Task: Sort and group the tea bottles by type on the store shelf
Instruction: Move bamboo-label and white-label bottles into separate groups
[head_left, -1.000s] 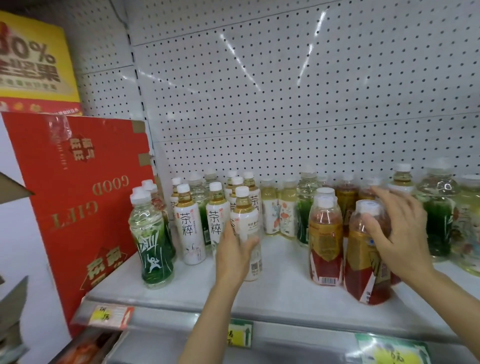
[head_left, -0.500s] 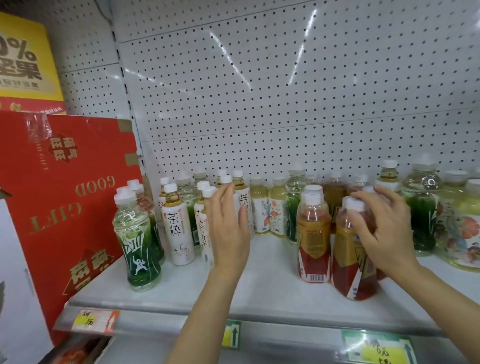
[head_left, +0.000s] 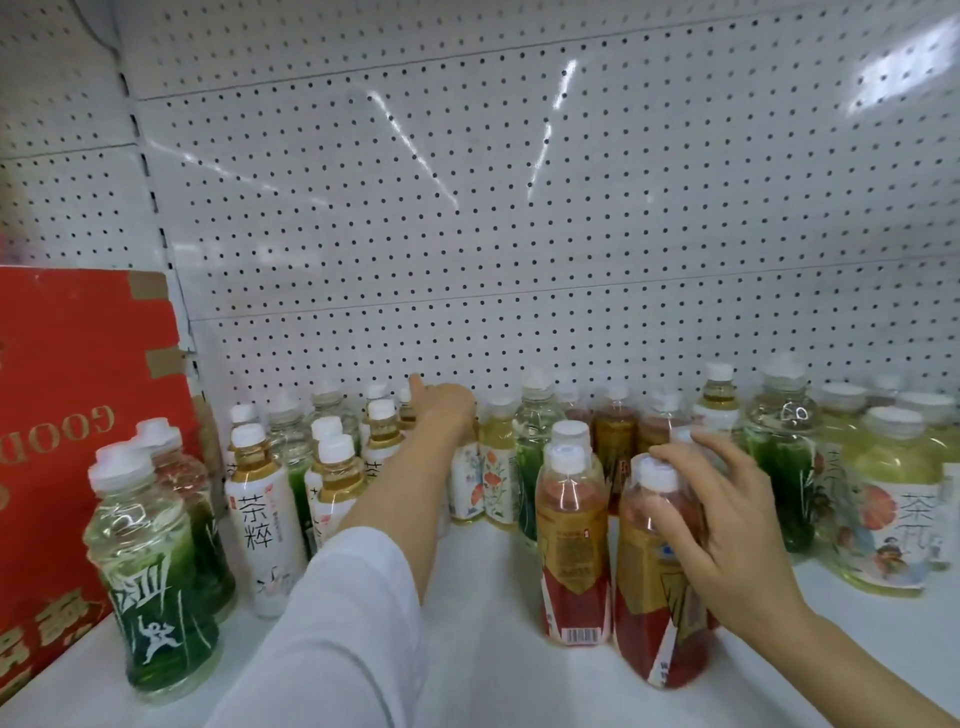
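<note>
Tipping is the main risk: the left hand (head_left: 441, 410) is reaching deep among the white-label bottles (head_left: 262, 514), grip apparently hidden, so the sleeve (head_left: 332, 623) may topple them. The right hand (head_left: 727, 535) is curling loosely around a red-label bottle (head_left: 654, 597) standing at the shelf (head_left: 493, 649) front.

The left arm reached far forward, its white sleeve (head_left: 332, 623) covering the upper forearm and the wrist bare. The left hand (head_left: 441, 410) lay knuckles up, index finger pointing ahead, the other fingers curled down; what its grip closed on could not be seen. The right hand (head_left: 727, 530) was nearer, palm down, fingers spread and bent, the forearm bare.
</note>
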